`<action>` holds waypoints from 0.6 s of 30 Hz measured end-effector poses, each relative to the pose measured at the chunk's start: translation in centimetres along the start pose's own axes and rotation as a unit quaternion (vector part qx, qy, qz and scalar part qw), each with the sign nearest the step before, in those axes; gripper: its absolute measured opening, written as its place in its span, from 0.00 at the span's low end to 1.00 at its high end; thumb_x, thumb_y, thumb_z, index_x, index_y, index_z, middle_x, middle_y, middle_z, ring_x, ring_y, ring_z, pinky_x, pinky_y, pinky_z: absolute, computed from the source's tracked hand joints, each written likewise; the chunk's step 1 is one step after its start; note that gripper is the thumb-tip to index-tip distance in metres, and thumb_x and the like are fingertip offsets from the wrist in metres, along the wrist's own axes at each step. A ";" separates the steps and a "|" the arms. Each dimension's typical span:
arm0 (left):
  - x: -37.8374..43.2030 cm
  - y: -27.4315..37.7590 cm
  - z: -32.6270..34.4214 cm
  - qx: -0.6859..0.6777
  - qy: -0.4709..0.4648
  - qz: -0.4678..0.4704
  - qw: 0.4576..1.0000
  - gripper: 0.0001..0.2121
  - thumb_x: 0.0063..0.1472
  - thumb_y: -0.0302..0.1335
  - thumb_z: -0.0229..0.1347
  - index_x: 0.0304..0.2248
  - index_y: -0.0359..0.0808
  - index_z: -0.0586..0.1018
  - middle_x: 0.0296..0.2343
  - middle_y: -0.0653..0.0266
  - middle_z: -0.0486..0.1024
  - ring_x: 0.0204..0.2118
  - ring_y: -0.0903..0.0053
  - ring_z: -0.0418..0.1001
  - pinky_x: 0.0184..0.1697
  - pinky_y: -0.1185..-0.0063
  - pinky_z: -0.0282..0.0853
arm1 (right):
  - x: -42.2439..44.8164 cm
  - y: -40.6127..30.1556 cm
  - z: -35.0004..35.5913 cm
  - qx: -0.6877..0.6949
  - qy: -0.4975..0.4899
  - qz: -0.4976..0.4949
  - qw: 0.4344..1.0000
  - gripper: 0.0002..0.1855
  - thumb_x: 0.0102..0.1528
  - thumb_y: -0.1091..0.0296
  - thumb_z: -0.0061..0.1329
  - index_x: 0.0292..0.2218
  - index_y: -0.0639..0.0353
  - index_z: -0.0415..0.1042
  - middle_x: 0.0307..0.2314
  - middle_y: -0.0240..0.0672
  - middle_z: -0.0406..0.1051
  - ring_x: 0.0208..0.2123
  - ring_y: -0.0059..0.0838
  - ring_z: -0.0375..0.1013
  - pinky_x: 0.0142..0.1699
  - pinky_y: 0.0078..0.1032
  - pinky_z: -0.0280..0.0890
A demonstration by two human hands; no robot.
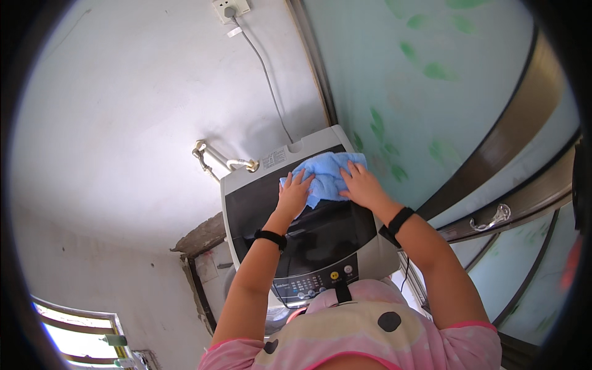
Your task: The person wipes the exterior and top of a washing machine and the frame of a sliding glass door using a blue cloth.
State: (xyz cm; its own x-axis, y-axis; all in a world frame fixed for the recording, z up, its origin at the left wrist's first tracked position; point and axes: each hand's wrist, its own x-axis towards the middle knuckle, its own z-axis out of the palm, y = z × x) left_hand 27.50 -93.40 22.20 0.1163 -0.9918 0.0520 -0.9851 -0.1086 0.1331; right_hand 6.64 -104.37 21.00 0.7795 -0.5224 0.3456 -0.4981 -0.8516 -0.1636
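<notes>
A light-blue cloth [326, 173] lies crumpled over the dark lid [305, 245] of a top-loading washing machine, towards its back right. My left hand [294, 192] holds the cloth's left side, fingers spread over its edge. On the right side, my right hand [363, 186] grips it between thumb and fingers. Part of the lid beneath is hidden by the cloth. Below the lid, the control panel [307, 284] carries several small buttons, a yellow one and a pale one. A black band circles each wrist.
A water hose [238, 163] joins the machine's back left from a wall tap [200, 147]. A grey power cord [263, 64] runs up to a wall socket [231, 10]. Close on the right stands a frosted glass door [416, 106] with a handle [491, 218]. A window [78, 330] is at lower left.
</notes>
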 end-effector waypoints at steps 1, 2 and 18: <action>1.0 -0.1 0.1 -0.002 -0.004 0.001 1.000 0.21 0.57 0.34 0.50 0.52 0.55 0.65 0.55 0.65 0.56 0.57 0.54 0.52 0.52 0.50 0.53 | 1.1 0.8 0.3 0.016 -0.015 0.019 1.000 0.35 0.42 0.53 0.56 0.49 0.61 0.64 0.49 0.49 0.59 0.49 0.44 0.60 0.49 0.33 0.63; 2.0 -0.1 0.2 -0.002 0.004 -0.018 1.000 0.22 0.58 0.35 0.50 0.53 0.55 0.64 0.55 0.64 0.56 0.57 0.52 0.51 0.52 0.48 0.52 | 2.3 1.5 0.6 0.032 -0.031 0.036 0.998 0.35 0.43 0.53 0.56 0.49 0.60 0.63 0.50 0.49 0.58 0.49 0.45 0.59 0.50 0.34 0.62; 9.6 -2.9 1.2 -0.029 0.034 -0.118 0.992 0.29 0.57 0.52 0.44 0.55 0.51 0.59 0.55 0.63 0.56 0.60 0.57 0.47 0.55 0.49 0.42 | 13.1 6.2 5.2 0.001 -0.056 0.083 0.995 0.34 0.48 0.48 0.50 0.52 0.54 0.60 0.52 0.52 0.54 0.51 0.51 0.59 0.47 0.38 0.65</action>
State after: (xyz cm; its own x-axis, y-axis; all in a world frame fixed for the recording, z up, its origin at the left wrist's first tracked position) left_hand 31.28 -102.66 21.16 0.3528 -0.9323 0.0800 -0.9210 -0.3309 0.2054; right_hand 15.73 -116.67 19.71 0.7243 -0.6573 0.2082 -0.6229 -0.7532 -0.2113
